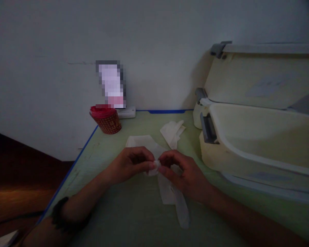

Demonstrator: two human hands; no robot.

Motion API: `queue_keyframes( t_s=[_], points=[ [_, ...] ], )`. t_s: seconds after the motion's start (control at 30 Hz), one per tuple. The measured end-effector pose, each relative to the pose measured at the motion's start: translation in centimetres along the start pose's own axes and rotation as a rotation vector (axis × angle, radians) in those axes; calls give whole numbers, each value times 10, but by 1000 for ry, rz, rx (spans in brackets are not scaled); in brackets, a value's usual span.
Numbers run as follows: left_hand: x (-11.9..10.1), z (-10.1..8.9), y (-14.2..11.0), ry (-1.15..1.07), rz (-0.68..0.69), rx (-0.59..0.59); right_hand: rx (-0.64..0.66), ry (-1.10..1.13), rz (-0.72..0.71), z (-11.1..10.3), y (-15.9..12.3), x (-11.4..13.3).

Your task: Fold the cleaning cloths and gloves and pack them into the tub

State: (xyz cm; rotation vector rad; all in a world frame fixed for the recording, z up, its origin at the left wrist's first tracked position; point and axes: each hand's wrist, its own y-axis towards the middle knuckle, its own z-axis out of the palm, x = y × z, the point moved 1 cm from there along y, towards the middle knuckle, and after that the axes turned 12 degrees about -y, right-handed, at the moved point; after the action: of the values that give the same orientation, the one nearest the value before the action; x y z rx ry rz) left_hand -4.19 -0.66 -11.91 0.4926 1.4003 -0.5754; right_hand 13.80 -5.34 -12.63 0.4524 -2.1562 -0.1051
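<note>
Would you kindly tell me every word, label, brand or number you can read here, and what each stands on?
No text is readable.
Red container: yellowish marks, too blurred.
Screen: pixelated out.
Raised lid: faint patch, illegible.
Bin front: faint bluish patch, illegible.

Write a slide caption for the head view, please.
Left hand and right hand pinch white material over a green table.

Red bskt (pixel 109 124) nr pixelated scrn (pixel 111 80); wht bin (pixel 241 166), lid (pixel 234 77) up.

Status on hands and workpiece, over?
Left hand, right hand: both pinching thin white material. Folded white piece just beyond. Open container to the right; nothing seen blocking.
</note>
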Motion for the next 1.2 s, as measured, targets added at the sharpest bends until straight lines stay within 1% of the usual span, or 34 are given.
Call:
queue_keyframes(
  t_s=[0.07, 0.13, 0.23, 0.3, 0.37, 0.4, 0.43, 0.53, 0.6, 0.67, 0.77, 0.83, 0.9, 1.0, 1.1, 1.17, 1.2],
  points=[
    [-2, -2, -1, 123, 43, 28, -5, -33, -24, 0, 0, 1],
    [-3, -5, -1, 314, 87, -24, 10, -80, -89, 0, -2, 2],
    [-3, -9, 1, 688, 168, -132, 72, -147, -269, 1, -5, 6],
    [-2, -10, 2, 916, 227, -127, 144, -184, -409, 2, -7, 10],
    [0, -9, 3, 1082, 272, -92, 206, -213, -497, 1, -7, 11],
    [0, -9, 3, 1148, 282, -86, 211, -228, -506, -1, -7, 11],
    [0, -9, 3, 1203, 284, -98, 188, -246, -484, -3, -6, 10],
    [0, -10, 2, 1313, 237, -199, 48, -335, -310, -10, 0, 1],
    [2, -11, 1, 1348, 171, -232, 8, -400, -205, -13, 3, -5],
    [5, -13, 1, 1361, 107, -213, 46, -443, -159, -13, 5, -9],
    [13, -17, 1, 1372, 46, -200, 108, -469, -158, -9, 3, -8],
    [19, -22, 0, 1383, 30, -234, 138, -496, -165, -7, -1, -4],
    [23, -29, 1, 1374, 34, -292, 165, -542, -162, -5, -4, -2],
    [24, -40, 3, 1290, 13, -395, 141, -637, -107, -4, -7, -3],
    [21, -46, 7, 1185, 28, -394, 85, -690, -10, -5, -7, -7],
    [17, -46, 9, 1072, 81, -382, 93, -645, 45, -7, -6, -9],
    [15, -45, 9, 973, 98, -391, 111, -591, 57, -7, -5, -9]
  ],
)
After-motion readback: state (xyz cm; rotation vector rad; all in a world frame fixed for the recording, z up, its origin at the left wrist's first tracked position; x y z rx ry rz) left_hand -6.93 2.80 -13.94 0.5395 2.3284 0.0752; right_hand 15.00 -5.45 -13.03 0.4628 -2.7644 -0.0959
